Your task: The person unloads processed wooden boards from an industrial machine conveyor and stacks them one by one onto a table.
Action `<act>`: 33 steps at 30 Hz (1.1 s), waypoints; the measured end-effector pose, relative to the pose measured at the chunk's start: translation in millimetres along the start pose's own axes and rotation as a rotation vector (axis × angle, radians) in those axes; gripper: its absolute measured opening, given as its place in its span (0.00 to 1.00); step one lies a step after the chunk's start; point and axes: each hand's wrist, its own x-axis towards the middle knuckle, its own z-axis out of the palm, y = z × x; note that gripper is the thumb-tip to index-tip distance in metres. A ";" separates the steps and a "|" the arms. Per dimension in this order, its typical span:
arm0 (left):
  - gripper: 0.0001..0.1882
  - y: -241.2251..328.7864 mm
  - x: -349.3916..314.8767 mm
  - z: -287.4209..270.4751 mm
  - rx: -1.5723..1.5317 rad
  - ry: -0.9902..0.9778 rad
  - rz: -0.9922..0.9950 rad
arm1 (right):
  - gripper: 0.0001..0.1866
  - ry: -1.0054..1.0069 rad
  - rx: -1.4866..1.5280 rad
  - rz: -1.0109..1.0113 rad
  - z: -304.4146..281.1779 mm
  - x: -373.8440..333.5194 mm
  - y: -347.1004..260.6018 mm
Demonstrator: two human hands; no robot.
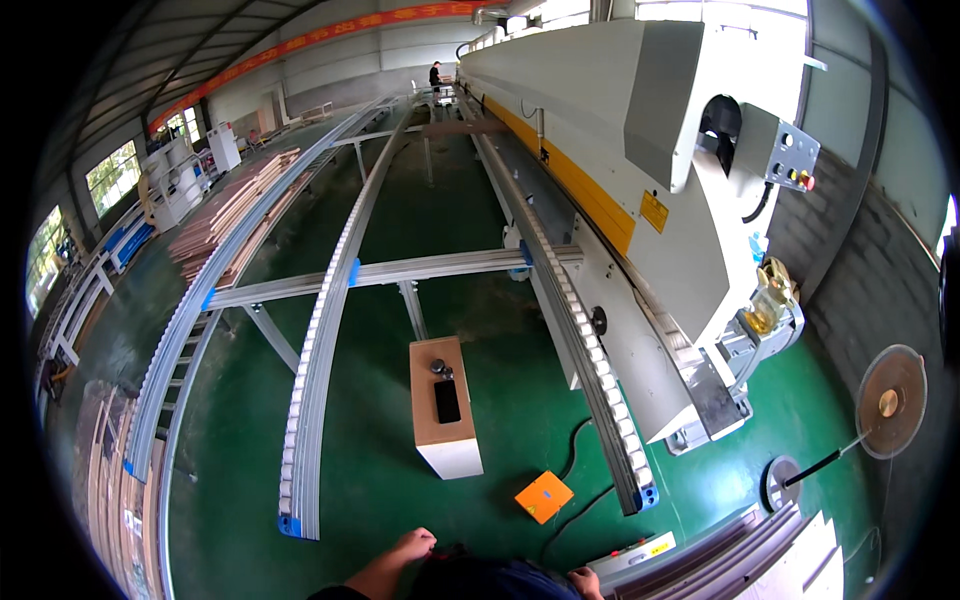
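My left hand (pixel 414 544) is low in the view, in front of my body, with its fingers curled in; no object shows in it. Only a small part of my right hand (pixel 586 582) shows at the lower edge, its fingers mostly hidden. Neither hand touches the machinery. Ahead of me stands a box-like stand (pixel 447 462) with a brown top, bearing a black phone (pixel 448 401) and a small dark round object (pixel 440 368). An orange box (pixel 544 497) lies on the green floor, between my right hand and the stand.
Roller rails (pixel 309 430) run away from me, joined by a crossbeam (pixel 440 266). A long white and yellow machine (pixel 560 90) fills the right. Stacked boards (pixel 235 205) lie left, dark panels (pixel 700 560) lower right. A pole with a disc (pixel 905 385) stands right. Far off is a person (pixel 435 74).
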 end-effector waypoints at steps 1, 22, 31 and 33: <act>0.12 0.1 3.6 1.1 0.010 0.001 -0.015 | 0.20 -0.004 0.011 0.006 0.0 5.3 1.6; 0.12 -49.2 39.1 -18.1 -0.121 -0.165 -0.004 | 0.14 -0.298 0.582 0.206 -8.3 74.2 -5.5; 0.13 -62.0 68.9 -41.4 -0.016 -0.154 0.063 | 0.15 -0.098 -0.218 -0.057 5.6 36.1 -58.3; 0.13 -59.4 72.3 -43.6 -0.015 -0.157 0.060 | 0.15 -0.094 -0.207 -0.003 8.1 37.1 -58.9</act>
